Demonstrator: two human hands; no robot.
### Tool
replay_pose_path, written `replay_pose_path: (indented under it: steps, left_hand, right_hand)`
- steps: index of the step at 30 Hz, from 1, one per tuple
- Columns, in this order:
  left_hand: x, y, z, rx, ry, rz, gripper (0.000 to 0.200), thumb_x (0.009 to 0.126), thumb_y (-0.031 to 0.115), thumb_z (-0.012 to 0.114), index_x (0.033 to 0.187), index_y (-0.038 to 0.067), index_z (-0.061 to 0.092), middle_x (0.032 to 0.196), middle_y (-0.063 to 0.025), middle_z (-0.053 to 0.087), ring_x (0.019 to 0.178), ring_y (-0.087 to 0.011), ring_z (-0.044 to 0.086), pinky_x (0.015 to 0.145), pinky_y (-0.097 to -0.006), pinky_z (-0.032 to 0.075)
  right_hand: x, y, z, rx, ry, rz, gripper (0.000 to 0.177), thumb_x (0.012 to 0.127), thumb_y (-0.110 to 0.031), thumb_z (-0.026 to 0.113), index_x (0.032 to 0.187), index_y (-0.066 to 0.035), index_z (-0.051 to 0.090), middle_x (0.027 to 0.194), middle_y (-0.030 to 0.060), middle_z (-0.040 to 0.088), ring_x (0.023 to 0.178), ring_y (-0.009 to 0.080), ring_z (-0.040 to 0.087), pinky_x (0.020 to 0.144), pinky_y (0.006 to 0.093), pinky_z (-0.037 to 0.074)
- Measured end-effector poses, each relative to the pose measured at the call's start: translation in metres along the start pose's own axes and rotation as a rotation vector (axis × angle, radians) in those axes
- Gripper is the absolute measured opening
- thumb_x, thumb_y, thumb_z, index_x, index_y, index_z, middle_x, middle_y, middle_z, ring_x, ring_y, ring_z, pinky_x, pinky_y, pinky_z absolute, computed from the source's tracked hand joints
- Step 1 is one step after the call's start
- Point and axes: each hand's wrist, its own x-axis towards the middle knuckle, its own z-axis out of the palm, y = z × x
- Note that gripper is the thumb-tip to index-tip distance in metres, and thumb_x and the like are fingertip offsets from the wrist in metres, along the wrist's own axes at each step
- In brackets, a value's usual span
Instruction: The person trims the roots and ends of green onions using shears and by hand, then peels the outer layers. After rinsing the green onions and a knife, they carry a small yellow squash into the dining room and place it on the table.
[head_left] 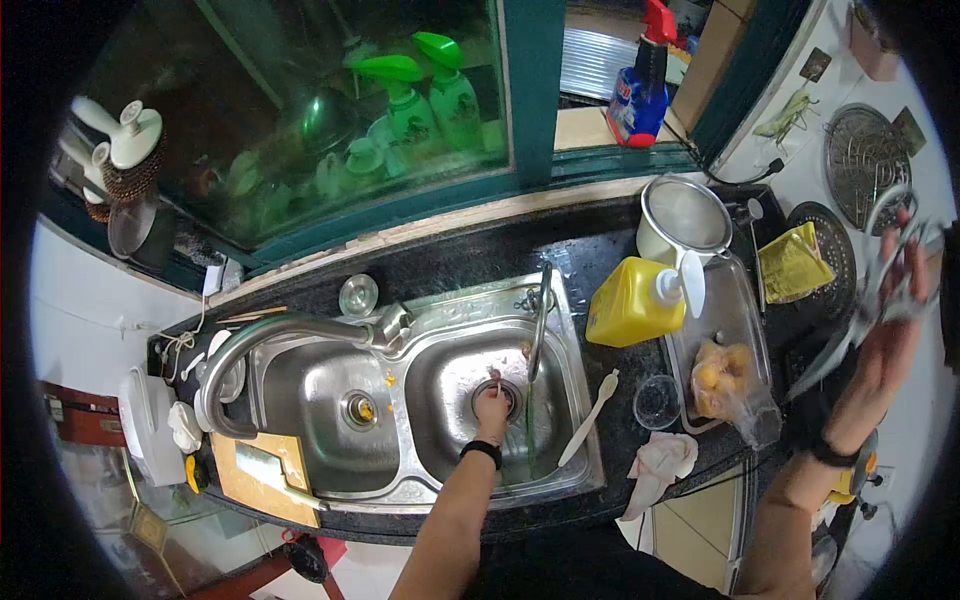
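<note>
My left hand [490, 412] reaches down into the right sink basin [440, 440], its fingers bunched over the drain [511, 398]. Whatever they pinch there is too small to name. A thin tap [541, 325] stands at the basin's back right, above a faint greenish streak. At the far right my right hand [888, 335] is raised near the wall, smeared by motion. Its fingers are around shiny metal that looks like scissors [835, 350], with loop handles by the fingertips and a long blade slanting down-left past the wrist.
Around the sink are a yellow pump bottle [632, 305], a white peeler-like tool [590, 418], a clear cup [657, 402], a crumpled cloth [662, 462] and a tray [735, 300] with bagged yellow produce [722, 378]. A knife [265, 470] lies on the cutting board [230, 490] at left.
</note>
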Motion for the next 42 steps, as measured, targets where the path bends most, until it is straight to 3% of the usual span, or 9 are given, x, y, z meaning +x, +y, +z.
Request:
replay_pose_path:
  steps: [3, 9, 18, 21, 23, 27, 29, 37, 42]
  left_hand:
    - [-0.019, 0.050, 0.001, -0.314, -0.108, -0.072, 0.019, 0.081, 0.007, 0.052, 0.098, -0.003, 0.050, 0.066, -0.0082, 0.059, 0.054, -0.0136, 0.055, 0.048, -0.0226, 0.042]
    - [-0.046, 0.060, -0.061, -0.422, -0.297, -0.042, 0.012, 0.084, 0.009, 0.048, 0.092, 0.001, 0.050, 0.065, -0.0083, 0.060, 0.048, -0.0115, 0.054, 0.037, -0.0224, 0.035]
    - [0.003, 0.015, -0.021, -0.189, -0.178, 0.008, 0.018, 0.084, 0.010, 0.045, 0.102, 0.005, 0.045, 0.062, -0.0109, 0.057, 0.043, -0.0185, 0.050, 0.035, -0.0313, 0.036]
    - [0.038, -0.022, -0.011, 0.052, -0.324, 0.229, 0.017, 0.084, 0.010, 0.045, 0.100, 0.005, 0.048, 0.065, -0.0128, 0.057, 0.046, -0.0191, 0.052, 0.036, -0.0322, 0.037]
    - [0.002, 0.011, -0.027, 0.525, -0.137, 0.772, 0.016, 0.076, 0.008, 0.047, 0.086, 0.000, 0.057, 0.068, -0.0160, 0.059, 0.054, -0.0291, 0.058, 0.054, -0.0369, 0.047]
    - [0.030, 0.015, -0.033, 0.604, -0.127, 0.414, 0.019, 0.079, 0.010, 0.046, 0.095, 0.006, 0.055, 0.073, -0.0147, 0.060, 0.052, -0.0269, 0.058, 0.049, -0.0341, 0.047]
    - [-0.002, 0.053, -0.057, -0.233, -0.317, -0.101, 0.020, 0.082, 0.005, 0.046, 0.101, 0.008, 0.047, 0.084, -0.0141, 0.058, 0.054, -0.0200, 0.056, 0.043, -0.0283, 0.044]
    - [-0.141, 0.157, -0.152, -0.405, -0.485, 0.140, 0.031, 0.087, 0.003, 0.040, 0.117, 0.010, 0.040, 0.090, -0.0107, 0.058, 0.066, -0.0138, 0.057, 0.060, -0.0246, 0.046]
    - [-0.176, 0.163, -0.200, -0.375, -0.418, 0.263, 0.017, 0.088, 0.015, 0.046, 0.102, 0.008, 0.053, 0.081, 0.0015, 0.054, 0.066, -0.0055, 0.044, 0.063, -0.0182, 0.037]
  right_hand:
    - [-0.046, -0.024, 0.014, -0.165, -0.529, 0.031, 0.050, 0.074, -0.028, 0.063, 0.113, -0.003, 0.044, 0.094, 0.0088, 0.055, 0.090, 0.0185, 0.056, 0.076, 0.0251, 0.045]
    - [-0.154, 0.002, 0.085, -0.348, -0.912, 0.237, 0.039, 0.072, -0.009, 0.063, 0.106, -0.004, 0.045, 0.091, 0.0074, 0.058, 0.086, 0.0178, 0.057, 0.075, 0.0284, 0.044]
    - [-0.229, 0.030, 0.086, -0.565, -0.835, 0.169, 0.027, 0.076, -0.012, 0.060, 0.100, -0.007, 0.047, 0.078, 0.0083, 0.059, 0.070, 0.0182, 0.061, 0.059, 0.0268, 0.045]
    - [-0.240, 0.033, 0.070, -0.654, -0.795, 0.238, 0.027, 0.075, -0.009, 0.059, 0.099, -0.006, 0.049, 0.083, 0.0091, 0.060, 0.074, 0.0208, 0.059, 0.062, 0.0286, 0.045]
    - [-0.245, 0.045, 0.053, -0.795, -0.924, -0.016, 0.029, 0.070, -0.006, 0.059, 0.098, -0.007, 0.051, 0.092, 0.0093, 0.059, 0.079, 0.0226, 0.057, 0.066, 0.0316, 0.045]
    - [-0.258, 0.064, 0.025, -0.921, -1.189, -0.268, 0.029, 0.067, -0.005, 0.053, 0.096, -0.012, 0.054, 0.106, 0.0051, 0.055, 0.081, 0.0191, 0.054, 0.070, 0.0310, 0.044]
    - [-0.264, 0.085, 0.002, -0.908, -1.237, -0.330, 0.027, 0.069, -0.007, 0.050, 0.095, -0.014, 0.055, 0.110, 0.0032, 0.053, 0.080, 0.0183, 0.053, 0.071, 0.0296, 0.044]
    - [-0.275, 0.146, -0.043, -1.057, -1.373, -0.341, 0.029, 0.068, -0.007, 0.053, 0.096, -0.012, 0.056, 0.112, 0.0068, 0.049, 0.089, 0.0203, 0.052, 0.078, 0.0314, 0.040]
    - [-0.298, 0.136, -0.019, -1.086, -0.896, -0.084, 0.035, 0.064, -0.010, 0.065, 0.094, -0.003, 0.050, 0.103, 0.0173, 0.046, 0.086, 0.0316, 0.049, 0.075, 0.0376, 0.040]
